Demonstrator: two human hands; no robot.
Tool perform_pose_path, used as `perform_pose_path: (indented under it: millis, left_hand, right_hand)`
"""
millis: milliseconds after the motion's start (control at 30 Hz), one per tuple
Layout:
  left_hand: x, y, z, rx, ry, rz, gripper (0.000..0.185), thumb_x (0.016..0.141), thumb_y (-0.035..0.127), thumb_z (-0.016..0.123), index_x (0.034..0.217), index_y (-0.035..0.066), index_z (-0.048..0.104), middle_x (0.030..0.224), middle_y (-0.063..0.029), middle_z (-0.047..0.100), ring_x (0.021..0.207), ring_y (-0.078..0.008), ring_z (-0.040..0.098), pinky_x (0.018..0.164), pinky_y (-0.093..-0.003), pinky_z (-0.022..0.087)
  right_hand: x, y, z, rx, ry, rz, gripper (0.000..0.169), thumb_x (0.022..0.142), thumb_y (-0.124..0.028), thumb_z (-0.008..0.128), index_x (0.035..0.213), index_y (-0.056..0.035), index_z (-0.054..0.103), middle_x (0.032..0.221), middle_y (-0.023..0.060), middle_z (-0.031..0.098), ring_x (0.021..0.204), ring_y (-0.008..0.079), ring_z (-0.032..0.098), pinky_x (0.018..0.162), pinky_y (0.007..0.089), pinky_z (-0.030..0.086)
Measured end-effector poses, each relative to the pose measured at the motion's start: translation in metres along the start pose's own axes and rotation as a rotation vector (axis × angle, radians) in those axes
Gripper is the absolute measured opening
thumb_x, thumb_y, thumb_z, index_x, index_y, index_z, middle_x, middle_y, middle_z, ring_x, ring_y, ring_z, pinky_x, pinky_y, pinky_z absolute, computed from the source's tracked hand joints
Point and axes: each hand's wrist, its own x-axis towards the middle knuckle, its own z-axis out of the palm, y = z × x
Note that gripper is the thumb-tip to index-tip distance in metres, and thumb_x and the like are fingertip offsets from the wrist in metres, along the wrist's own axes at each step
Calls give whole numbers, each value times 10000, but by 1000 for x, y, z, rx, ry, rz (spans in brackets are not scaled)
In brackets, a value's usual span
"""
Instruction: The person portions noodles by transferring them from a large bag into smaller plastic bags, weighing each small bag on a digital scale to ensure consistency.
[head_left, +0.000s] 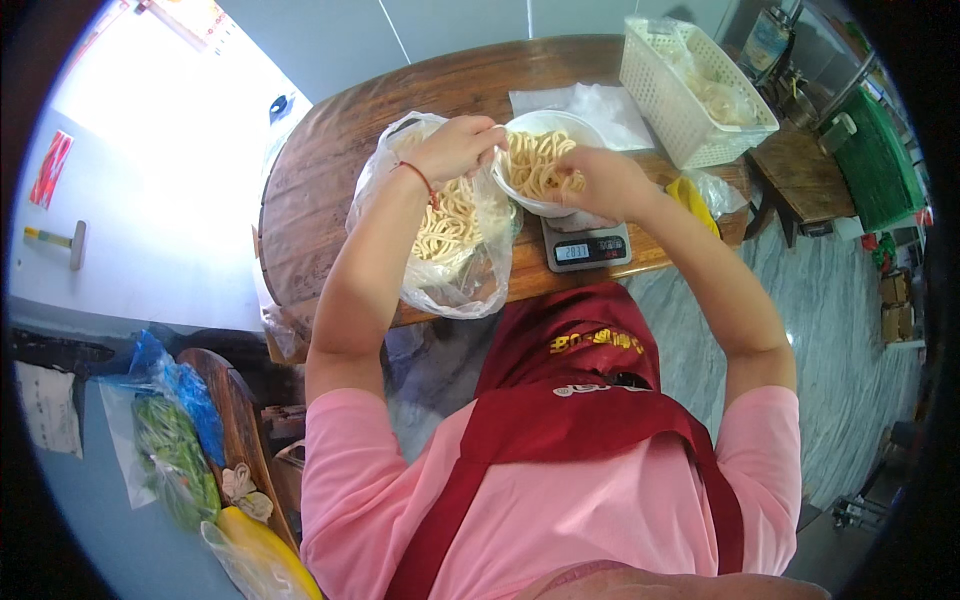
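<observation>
Thick pale noodles lie in an open clear plastic bag on the wooden table. More noodles fill a white bowl, which is on a digital kitchen scale with a lit display. My left hand reaches over the bag, its fingertips at the bowl's left rim; whether they pinch the rim, the bag or a noodle cannot be told. My right hand is at the bowl's right side, with its fingers down among the noodles; its fingertips are partly hidden.
A white perforated plastic basket with bagged food stands at the table's back right, beside a clear plastic sheet. A yellow cloth and a crumpled plastic bag lie near the right edge. Bagged green vegetables are at the lower left.
</observation>
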Motion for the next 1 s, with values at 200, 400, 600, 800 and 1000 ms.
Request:
perform_pose_path:
  millis: [200,400,600,800,1000]
  left_hand:
    - [32,48,18,422,-72,50,328,880,326,553,959,19,635,671,10,526,510,-51,416,445,-202,337]
    - [44,88,23,342,-355,-19,349,896,226,538,1192,41,554,823,-41,635,683,-93,613,607,-219,510]
    - [55,72,24,193,-73,108,307,910,172,528,1180,30,560,915,-73,662,804,-93,621,677,-203,491]
    - [31,67,21,133,226,240,280,901,136,538,1152,16,576,857,-60,662,774,-95,606,731,-218,482]
    - [3,59,4,-709,397,390,300,929,156,487,1171,-21,502,876,-69,561,762,-144,551,702,-260,462]
  right_hand:
    - [-27,15,1,-331,-130,-91,233,778,-308,616,854,-88,618,877,103,622,834,283,619,745,403,485]
    - [-50,48,-9,-379,-1,-82,183,774,-256,619,849,-90,596,887,90,602,819,283,614,742,411,482]
    - [-58,57,-6,-333,30,-81,191,751,-234,642,860,-85,590,875,88,585,798,290,614,702,410,495]
    - [-57,60,-2,-292,64,-90,237,726,-257,665,868,-83,589,880,99,592,799,305,616,697,412,503]
    - [-58,45,-9,-297,43,2,360,761,-342,646,1039,-117,605,918,90,588,816,296,599,700,418,482]
